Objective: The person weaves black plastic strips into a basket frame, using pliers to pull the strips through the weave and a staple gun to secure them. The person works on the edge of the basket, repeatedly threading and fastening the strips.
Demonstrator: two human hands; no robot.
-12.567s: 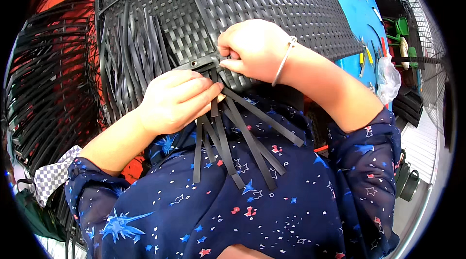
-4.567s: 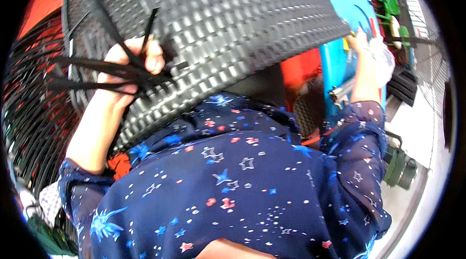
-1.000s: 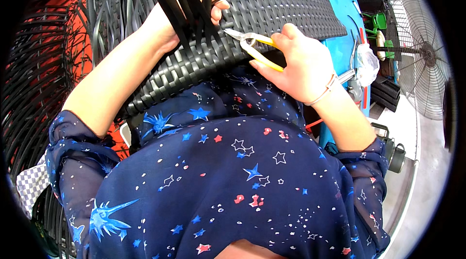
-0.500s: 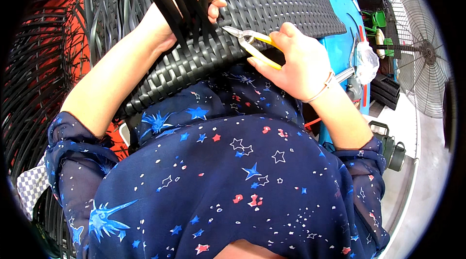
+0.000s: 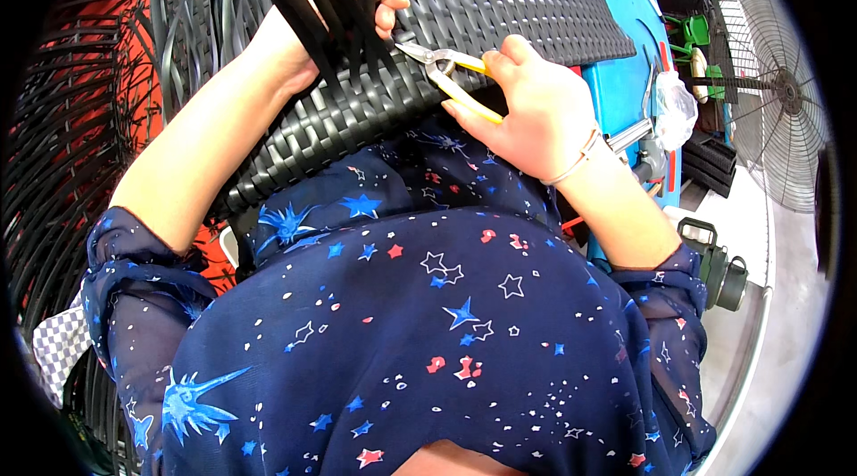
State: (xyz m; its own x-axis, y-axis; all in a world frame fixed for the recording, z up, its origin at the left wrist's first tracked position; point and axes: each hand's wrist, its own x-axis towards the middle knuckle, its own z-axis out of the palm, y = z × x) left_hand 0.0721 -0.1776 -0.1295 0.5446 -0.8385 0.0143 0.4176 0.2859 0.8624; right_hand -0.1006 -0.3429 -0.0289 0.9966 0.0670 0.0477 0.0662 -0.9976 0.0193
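Note:
A black woven panel (image 5: 500, 7) lies in front of me, its rounded near edge against my lap. Loose flat black strips (image 5: 303, 7) rise from its weave toward the upper left. My left hand (image 5: 299, 34) is closed around some of these strips, which partly hide its fingers. My right hand (image 5: 531, 105) grips the yellow handles of cutting pliers (image 5: 455, 74). Their metal jaws point left and sit close to the base of the strips, just below my left fingertips. I cannot tell whether the blades touch a strip.
On the right, a blue table surface (image 5: 611, 101) holds a crumpled clear plastic bag (image 5: 676, 110) and tools. Beyond it stands a large wire fan (image 5: 786, 96). A dark green bottle (image 5: 723, 275) is near my right elbow. Many black strips (image 5: 62, 137) hang over red at left.
My right hand has moved slightly left and up with the pliers, bringing the jaws closer to the strips. My left hand, still holding strips, has shifted slightly up and left.

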